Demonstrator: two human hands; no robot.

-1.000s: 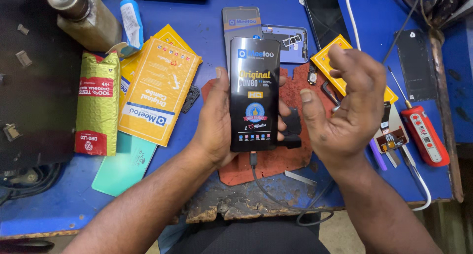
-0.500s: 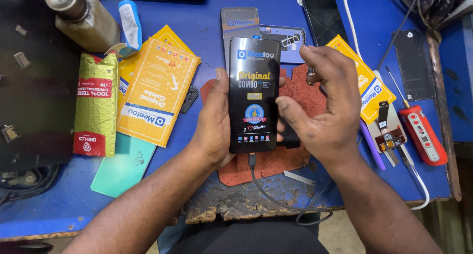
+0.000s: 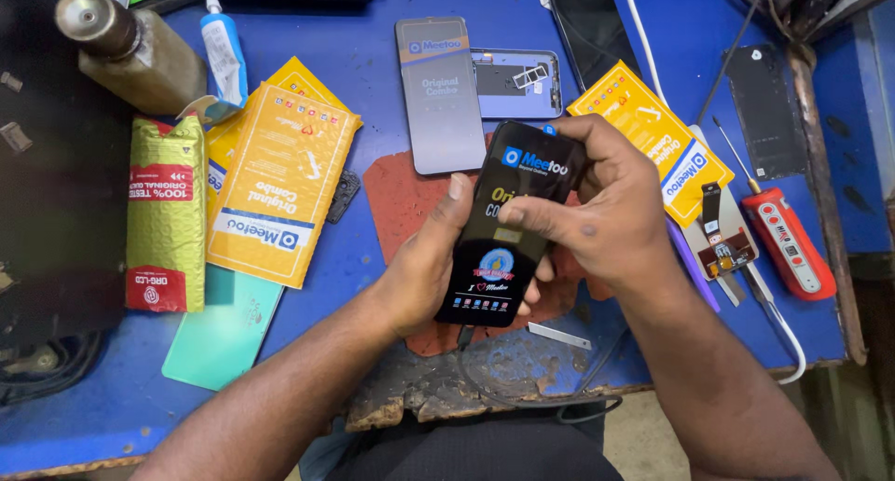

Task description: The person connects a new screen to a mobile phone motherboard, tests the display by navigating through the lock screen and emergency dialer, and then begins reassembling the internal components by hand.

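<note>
A black phone screen panel (image 3: pixel 503 248) with a printed protective film is held over the blue workbench (image 3: pixel 392 89). My left hand (image 3: pixel 424 267) grips it from below and along its left edge, thumb up the side. My right hand (image 3: pixel 597 206) wraps the panel's top right corner, with fingers pressing across its face. A dark cable (image 3: pixel 522 397) hangs from the panel's lower end. Under my hands lies a worn red mat (image 3: pixel 396 197).
A grey screen panel (image 3: pixel 440 94) and an open phone frame (image 3: pixel 515 80) lie at the back. Yellow packets (image 3: pixel 275 178) and a gold pouch (image 3: pixel 166 211) sit left, beside a bottle (image 3: pixel 135 52). A red screwdriver (image 3: pixel 792 243) and another yellow packet (image 3: pixel 653 136) lie right.
The panel has tilted to the right and dropped lower. My right hand has moved from its right edge onto its top corner and face. The grey panel behind is now uncovered.
</note>
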